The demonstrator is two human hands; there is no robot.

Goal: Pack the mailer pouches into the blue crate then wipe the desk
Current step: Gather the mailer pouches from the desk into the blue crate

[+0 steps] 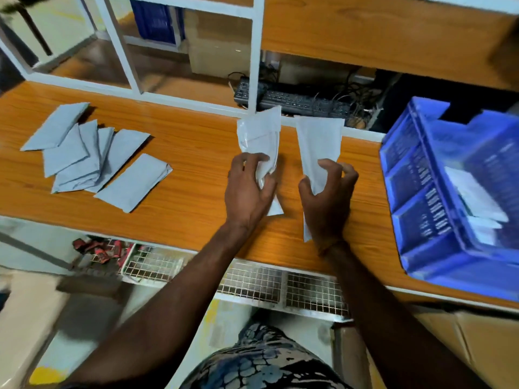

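**Fingers curled on two pouches, crate off to the right**

Fingers point(254, 160) of the left hand point(247, 192) are curled round the lower part of a white mailer pouch point(259, 136), which is crumpled where it is gripped. The right hand point(327, 203) is closed on a second white pouch point(320, 141), whose lower end shows below the wrist. Both pouches are held with their long axes running away from the body, upper ends raised above the wooden desk point(182, 130).

The blue crate point(415, 175) stands at the right end of the desk, tilted in the view, with at least two white pouches point(477, 197) already lying inside. It lies to the right of both hands, and the right hand is the nearer one; the left would have to be carried across. A sideways travel to the right is judged to be what the coming move turns on.

A loose, overlapping pile of grey pouches point(92, 153) is left well apart on the left of the desk, so packing is judged far from finished and no wiping is begun.

The crate's far right side is cut off by the frame edge and blurred. No cloth can be made out. A keyboard point(295, 101) sits behind a white frame post, partly hidden.
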